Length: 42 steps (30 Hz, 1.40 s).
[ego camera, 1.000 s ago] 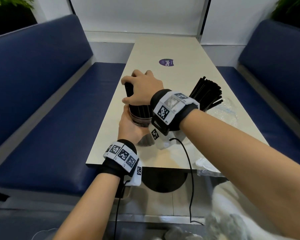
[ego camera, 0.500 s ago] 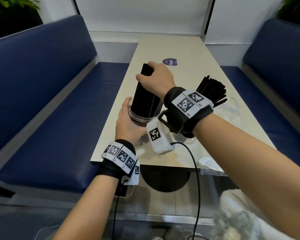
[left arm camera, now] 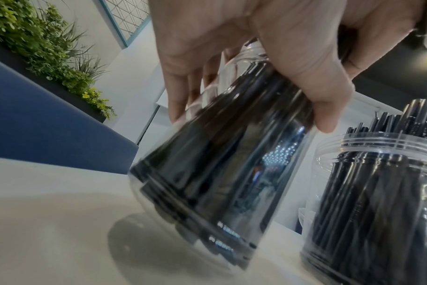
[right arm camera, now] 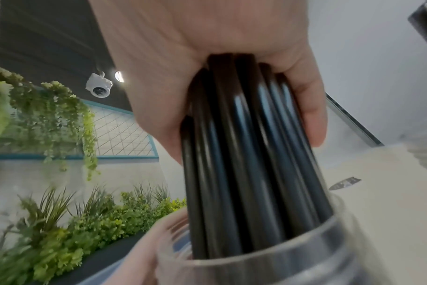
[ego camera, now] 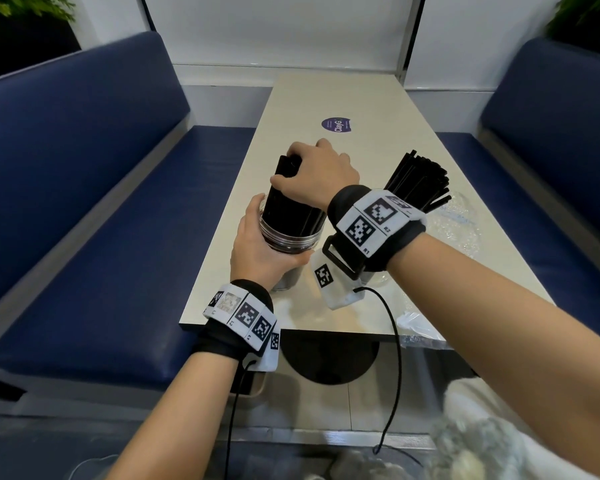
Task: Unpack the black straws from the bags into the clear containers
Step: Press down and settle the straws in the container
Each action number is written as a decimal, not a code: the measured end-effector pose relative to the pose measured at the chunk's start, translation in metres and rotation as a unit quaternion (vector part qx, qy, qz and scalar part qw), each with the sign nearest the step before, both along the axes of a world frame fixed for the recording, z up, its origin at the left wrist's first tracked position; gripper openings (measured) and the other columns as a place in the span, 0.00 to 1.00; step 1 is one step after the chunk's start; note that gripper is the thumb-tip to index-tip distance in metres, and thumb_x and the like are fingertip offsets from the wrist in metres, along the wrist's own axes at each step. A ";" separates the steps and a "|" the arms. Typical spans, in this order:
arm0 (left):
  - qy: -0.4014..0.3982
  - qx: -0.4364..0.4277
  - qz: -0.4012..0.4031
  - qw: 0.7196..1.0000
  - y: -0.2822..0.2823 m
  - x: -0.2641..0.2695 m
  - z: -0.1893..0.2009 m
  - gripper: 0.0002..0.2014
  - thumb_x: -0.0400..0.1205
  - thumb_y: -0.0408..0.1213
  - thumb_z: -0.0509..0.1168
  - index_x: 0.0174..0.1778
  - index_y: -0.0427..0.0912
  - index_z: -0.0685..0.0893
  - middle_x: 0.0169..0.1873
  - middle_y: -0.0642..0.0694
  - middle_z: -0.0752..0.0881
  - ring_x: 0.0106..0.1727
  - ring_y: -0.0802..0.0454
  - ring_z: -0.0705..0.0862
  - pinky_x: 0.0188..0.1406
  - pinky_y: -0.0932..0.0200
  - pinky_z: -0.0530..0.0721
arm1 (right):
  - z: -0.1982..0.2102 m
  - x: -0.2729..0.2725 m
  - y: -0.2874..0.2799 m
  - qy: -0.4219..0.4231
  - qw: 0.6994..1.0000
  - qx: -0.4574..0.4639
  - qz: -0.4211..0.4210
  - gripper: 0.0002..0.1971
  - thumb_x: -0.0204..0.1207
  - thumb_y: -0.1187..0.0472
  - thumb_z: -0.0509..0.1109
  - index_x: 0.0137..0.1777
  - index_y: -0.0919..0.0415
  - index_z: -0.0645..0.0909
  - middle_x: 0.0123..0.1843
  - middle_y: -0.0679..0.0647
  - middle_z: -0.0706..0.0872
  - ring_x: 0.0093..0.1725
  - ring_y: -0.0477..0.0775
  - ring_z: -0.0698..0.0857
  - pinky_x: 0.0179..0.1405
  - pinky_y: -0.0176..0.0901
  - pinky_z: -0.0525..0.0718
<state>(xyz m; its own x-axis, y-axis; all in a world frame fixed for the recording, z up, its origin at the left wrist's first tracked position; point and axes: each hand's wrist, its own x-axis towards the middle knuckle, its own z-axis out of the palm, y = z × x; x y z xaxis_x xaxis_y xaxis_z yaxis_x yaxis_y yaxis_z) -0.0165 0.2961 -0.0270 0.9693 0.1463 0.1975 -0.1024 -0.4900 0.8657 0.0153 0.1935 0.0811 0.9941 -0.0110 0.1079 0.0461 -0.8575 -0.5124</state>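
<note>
My left hand (ego camera: pixel 257 247) (left arm camera: pixel 244 63) grips a clear container (ego camera: pixel 288 237) (left arm camera: pixel 222 173) near the table's front left, tilted with its base edge on the tabletop. A bundle of black straws (ego camera: pixel 291 199) (right arm camera: pixel 244 144) stands in it, leaning away from me. My right hand (ego camera: pixel 316 174) (right arm camera: pixel 219 67) grips the top of that bundle, fingers curled round it. A second clear container (left arm camera: pixel 378 202) full of black straws (ego camera: pixel 420 181) stands to the right, partly hidden behind my right wrist.
A crumpled clear plastic bag (ego camera: pixel 461 223) lies at the table's (ego camera: pixel 361 98) right edge, another piece (ego camera: pixel 416 323) at the front edge. A purple sticker (ego camera: pixel 336 125) marks the table's middle. Blue benches (ego camera: pixel 84 168) flank both sides.
My right hand with the straw bundle rose and moved away from me, so more of the straws show above the container's rim. The left hand kept its grip on the container.
</note>
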 end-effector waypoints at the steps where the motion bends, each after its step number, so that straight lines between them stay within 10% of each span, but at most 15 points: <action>1: 0.000 0.007 0.000 1.000 0.000 0.001 0.000 0.52 0.57 0.44 0.82 0.74 0.60 0.61 0.68 0.52 0.76 0.68 0.50 0.76 0.66 0.42 0.78 | 0.002 0.001 -0.001 0.004 1.000 0.013 -0.007 0.20 0.71 0.47 0.66 0.63 0.49 0.76 0.65 0.57 0.74 0.64 0.68 0.75 0.53 0.49 0.72; 9: -0.030 0.015 -0.015 0.999 0.002 -0.001 0.001 0.52 0.57 0.46 0.83 0.74 0.56 0.62 0.67 0.52 0.76 0.67 0.52 0.76 0.67 0.51 0.77 | 0.023 0.015 -0.010 0.066 0.997 0.036 0.007 0.19 0.74 0.46 0.65 0.58 0.57 0.79 0.58 0.55 0.83 0.57 0.57 0.82 0.50 0.42 0.76; 13: -0.032 0.010 -0.026 0.999 0.004 0.000 0.000 0.52 0.56 0.45 0.84 0.75 0.56 0.62 0.68 0.52 0.75 0.68 0.54 0.74 0.66 0.56 0.75 | 0.014 0.011 -0.007 0.053 0.998 0.004 0.026 0.27 0.74 0.44 0.64 0.73 0.47 0.66 0.73 0.58 0.70 0.72 0.65 0.69 0.70 0.56 0.72; 21: -0.028 0.011 -0.020 0.999 0.006 0.005 0.000 0.54 0.56 0.45 0.84 0.75 0.54 0.61 0.69 0.51 0.75 0.70 0.52 0.74 0.70 0.48 0.75 | 0.011 0.003 0.001 0.077 0.991 -0.075 0.075 0.27 0.72 0.32 0.58 0.69 0.41 0.70 0.74 0.52 0.68 0.75 0.64 0.62 0.70 0.66 0.68; 33: -0.046 0.017 -0.030 0.998 0.002 0.004 -0.002 0.52 0.57 0.42 0.83 0.75 0.55 0.63 0.69 0.49 0.74 0.68 0.54 0.74 0.62 0.60 0.72 | 0.010 0.006 -0.010 0.077 0.996 -0.034 0.030 0.17 0.75 0.46 0.60 0.60 0.52 0.75 0.63 0.57 0.81 0.51 0.59 0.76 0.48 0.44 0.73; 39: -0.043 -0.023 -0.031 0.998 0.000 0.002 -0.003 0.50 0.56 0.43 0.82 0.74 0.54 0.64 0.66 0.49 0.77 0.65 0.51 0.77 0.62 0.58 0.76 | 0.022 0.002 -0.010 0.093 0.991 0.090 0.036 0.11 0.81 0.53 0.53 0.48 0.58 0.74 0.51 0.56 0.78 0.53 0.58 0.76 0.52 0.40 0.69; 42: -0.034 -0.027 -0.025 0.999 -0.002 0.001 -0.003 0.51 0.55 0.44 0.82 0.74 0.56 0.64 0.66 0.50 0.76 0.66 0.51 0.77 0.65 0.53 0.77 | 0.015 0.003 -0.011 0.114 0.991 0.068 0.029 0.17 0.77 0.48 0.56 0.63 0.52 0.73 0.61 0.59 0.77 0.64 0.64 0.76 0.64 0.48 0.74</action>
